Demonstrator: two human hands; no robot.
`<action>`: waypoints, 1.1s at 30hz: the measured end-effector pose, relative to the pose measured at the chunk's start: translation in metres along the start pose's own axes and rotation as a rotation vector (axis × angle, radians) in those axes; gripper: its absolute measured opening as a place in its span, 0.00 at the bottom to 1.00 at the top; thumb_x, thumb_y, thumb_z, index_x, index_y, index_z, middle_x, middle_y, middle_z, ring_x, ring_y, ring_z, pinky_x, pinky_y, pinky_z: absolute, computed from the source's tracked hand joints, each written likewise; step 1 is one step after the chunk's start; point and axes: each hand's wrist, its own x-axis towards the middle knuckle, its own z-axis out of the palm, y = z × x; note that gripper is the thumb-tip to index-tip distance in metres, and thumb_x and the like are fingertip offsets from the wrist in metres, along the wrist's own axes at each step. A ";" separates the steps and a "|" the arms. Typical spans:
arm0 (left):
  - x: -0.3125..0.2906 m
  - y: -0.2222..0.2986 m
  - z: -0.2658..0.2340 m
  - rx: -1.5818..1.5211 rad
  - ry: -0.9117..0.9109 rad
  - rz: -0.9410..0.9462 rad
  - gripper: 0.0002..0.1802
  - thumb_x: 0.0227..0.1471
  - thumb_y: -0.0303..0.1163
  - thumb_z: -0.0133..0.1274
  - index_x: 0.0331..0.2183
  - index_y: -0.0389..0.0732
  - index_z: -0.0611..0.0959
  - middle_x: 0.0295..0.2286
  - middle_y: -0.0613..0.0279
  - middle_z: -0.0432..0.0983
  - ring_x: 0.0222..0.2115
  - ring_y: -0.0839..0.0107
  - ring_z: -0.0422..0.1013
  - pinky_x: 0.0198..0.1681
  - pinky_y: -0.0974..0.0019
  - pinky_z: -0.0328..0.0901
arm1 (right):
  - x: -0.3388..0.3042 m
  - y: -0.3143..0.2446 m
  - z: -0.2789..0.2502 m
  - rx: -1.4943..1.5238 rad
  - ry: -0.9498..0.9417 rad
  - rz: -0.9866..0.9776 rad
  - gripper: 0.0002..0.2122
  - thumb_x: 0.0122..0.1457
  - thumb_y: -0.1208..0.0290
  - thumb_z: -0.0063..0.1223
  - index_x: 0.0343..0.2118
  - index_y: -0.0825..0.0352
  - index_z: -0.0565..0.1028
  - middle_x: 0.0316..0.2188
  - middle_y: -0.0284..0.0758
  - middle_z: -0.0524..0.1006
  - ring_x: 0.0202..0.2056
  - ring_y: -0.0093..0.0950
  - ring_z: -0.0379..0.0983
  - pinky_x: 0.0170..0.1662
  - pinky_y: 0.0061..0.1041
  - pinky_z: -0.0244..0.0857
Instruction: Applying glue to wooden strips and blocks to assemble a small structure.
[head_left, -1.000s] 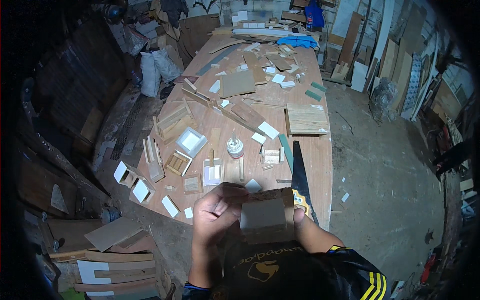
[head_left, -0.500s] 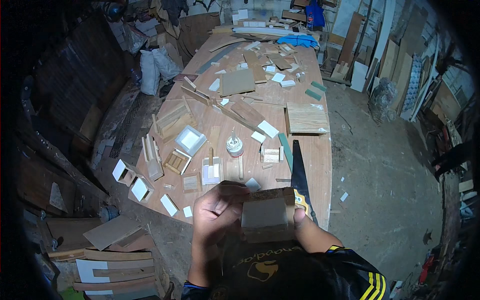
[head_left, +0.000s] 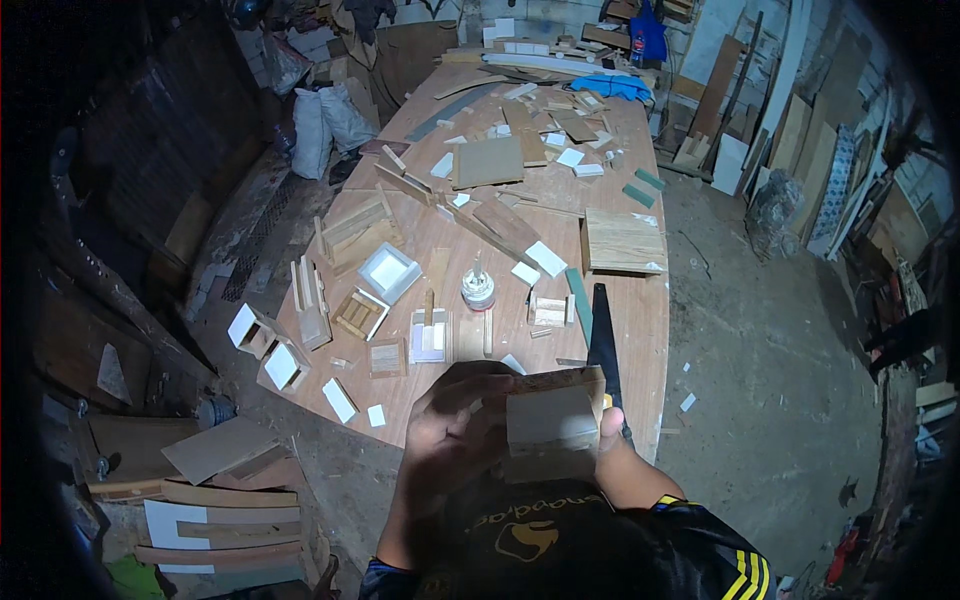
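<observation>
Close in front of me is a small wooden box (head_left: 552, 415) with a pale panel inside and a brown upper edge, held between both hands. My left hand (head_left: 455, 405) is closed around its left side, the fingers partly in shadow. At the right side, my right hand (head_left: 615, 440) grips with the thumb showing; its other fingers are hidden behind the box. Just beyond the right hand lies a handsaw (head_left: 602, 335) with a dark blade and a mostly hidden yellow handle. Farther out, a white jar (head_left: 478, 292) with a brush-like stick in it stands on the table.
The wooden table (head_left: 560, 365) carries several small wooden boxes and offcuts. A larger wooden box (head_left: 622, 243) sits near the right edge, and a flat board (head_left: 488, 162) lies farther off. White sacks (head_left: 313, 130) stand left of the table; planks (head_left: 715, 90) lean at the far right wall.
The held box and both hands sit slightly farther right in the picture, and the box's panel looks brighter. My view has shifted a little; both hands keep their hold.
</observation>
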 end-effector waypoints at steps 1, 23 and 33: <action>0.001 -0.001 -0.002 0.070 0.002 0.093 0.24 0.40 0.15 0.57 0.43 0.37 0.76 0.41 0.50 0.70 0.38 0.66 0.72 0.31 0.67 0.72 | 0.001 0.000 0.000 0.003 -0.023 -0.006 0.60 0.34 0.26 0.52 0.63 0.68 0.47 0.60 0.45 0.55 0.60 0.39 0.55 0.61 0.40 0.52; 0.005 0.004 0.006 0.242 0.107 0.166 0.17 0.37 0.15 0.61 0.34 0.39 0.79 0.36 0.50 0.75 0.36 0.61 0.75 0.38 0.64 0.72 | 0.006 0.003 -0.004 -0.067 0.007 -0.083 0.55 0.38 0.25 0.47 0.60 0.70 0.51 0.58 0.45 0.60 0.57 0.38 0.59 0.58 0.39 0.56; 0.004 0.001 0.006 0.287 0.137 0.141 0.15 0.38 0.16 0.61 0.33 0.39 0.79 0.36 0.52 0.76 0.35 0.62 0.76 0.37 0.66 0.72 | 0.007 0.005 -0.008 -0.100 0.044 -0.100 0.53 0.40 0.25 0.45 0.59 0.70 0.54 0.56 0.45 0.62 0.55 0.37 0.62 0.56 0.38 0.59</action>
